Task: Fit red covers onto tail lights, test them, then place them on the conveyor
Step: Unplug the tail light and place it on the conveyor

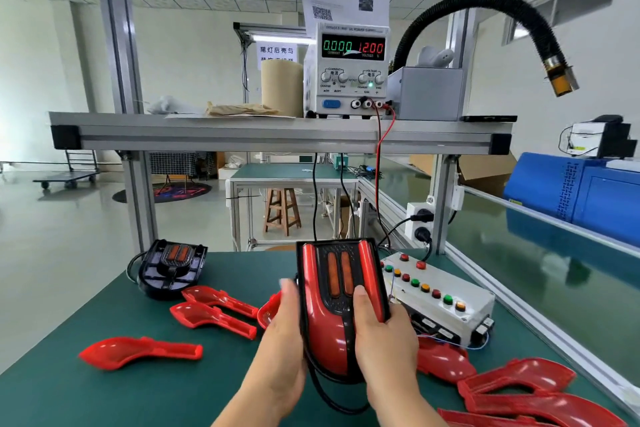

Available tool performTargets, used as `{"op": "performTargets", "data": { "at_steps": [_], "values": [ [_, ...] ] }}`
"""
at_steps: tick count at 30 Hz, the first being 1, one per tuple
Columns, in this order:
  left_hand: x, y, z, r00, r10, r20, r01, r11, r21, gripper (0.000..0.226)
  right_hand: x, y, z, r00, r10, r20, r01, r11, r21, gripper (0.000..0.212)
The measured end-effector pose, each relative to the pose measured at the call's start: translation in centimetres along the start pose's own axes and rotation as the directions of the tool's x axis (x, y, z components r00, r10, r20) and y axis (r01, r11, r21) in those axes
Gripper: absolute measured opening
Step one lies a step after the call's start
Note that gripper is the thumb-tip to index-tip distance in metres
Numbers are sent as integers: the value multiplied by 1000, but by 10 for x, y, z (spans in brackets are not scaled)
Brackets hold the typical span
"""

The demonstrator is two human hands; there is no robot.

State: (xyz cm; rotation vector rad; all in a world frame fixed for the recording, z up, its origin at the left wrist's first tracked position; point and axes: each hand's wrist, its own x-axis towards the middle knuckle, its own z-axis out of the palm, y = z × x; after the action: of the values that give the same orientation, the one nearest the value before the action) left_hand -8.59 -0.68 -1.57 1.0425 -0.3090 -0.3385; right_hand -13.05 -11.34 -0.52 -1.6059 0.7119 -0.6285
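Both hands hold one tail light above the near middle of the desk. The left hand grips its left edge, thumb raised along the rim and blurred. The right hand grips its right edge, thumb laid flat on the front face. The tail light is tilted with its face toward the camera. It has a black housing, glossy red covers on both sides that meet in a curve at the near end, and two orange strips in the centre. A black cable trails from its near end.

Loose red covers are piled at near right. Another cover lies at near left, and a pair lies just left of the hands. Farther left rests a second tail light, bare black with no covers. To the right, beside the held unit, stands a white button box with red, green and amber buttons. The green conveyor runs along the right edge of the desk.

On the overhead shelf a power supply reads 0.000 and 12.00, with a black hose arching to its right.
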Motion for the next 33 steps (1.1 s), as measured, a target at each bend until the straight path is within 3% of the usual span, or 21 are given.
{"op": "performTargets", "data": {
  "at_steps": [3, 8, 10, 12, 15, 17, 20, 26, 29, 33],
  "values": [
    [1, -8, 1, 994, 72, -81, -65, 994, 87, 55, -1, -2, -1, 998, -50, 46, 52, 997, -53, 70],
    [2, 2, 5, 980, 74, -183, -92, 991, -98, 41, 1, -6, -10, 967, -72, 244, 13, 972, 236, 29],
    [1, 7, 14, 976, 102, -194, -116, 991, -63, 29, 2, -10, -16, 960, -86, 266, 11, 962, 272, 32],
    [-1, 7, 25, 968, 154, -199, -141, 987, 79, 22, 3, -16, -22, 970, -96, 224, 28, 957, 288, 40],
    [-5, 1, 50, 930, 261, -258, -165, 925, 342, 29, 2, -27, -40, 991, -78, 106, 47, 961, 273, 31],
    [-5, -6, 72, 912, 332, -241, -209, 881, 425, 44, 9, -30, -58, 998, -60, 26, 51, 962, 267, 36],
    [3, -13, 114, 908, 377, -185, -233, 819, 524, 38, 27, -37, -97, 997, -32, -70, 50, 963, 264, 33],
    [39, -28, 211, 992, 112, -65, -75, 907, 415, 32, 59, -61, -195, 992, -10, -123, 56, 924, 378, 30],
    [61, -34, 257, 1000, -26, -1, 24, 944, 330, 33, 77, -75, -237, 988, 49, -147, 17, 909, 417, 25],
    [90, -32, 308, 994, -95, 44, 80, 961, 265, 37, 111, -92, -267, 973, 120, -199, -14, 885, 465, 21]
  ]
}}
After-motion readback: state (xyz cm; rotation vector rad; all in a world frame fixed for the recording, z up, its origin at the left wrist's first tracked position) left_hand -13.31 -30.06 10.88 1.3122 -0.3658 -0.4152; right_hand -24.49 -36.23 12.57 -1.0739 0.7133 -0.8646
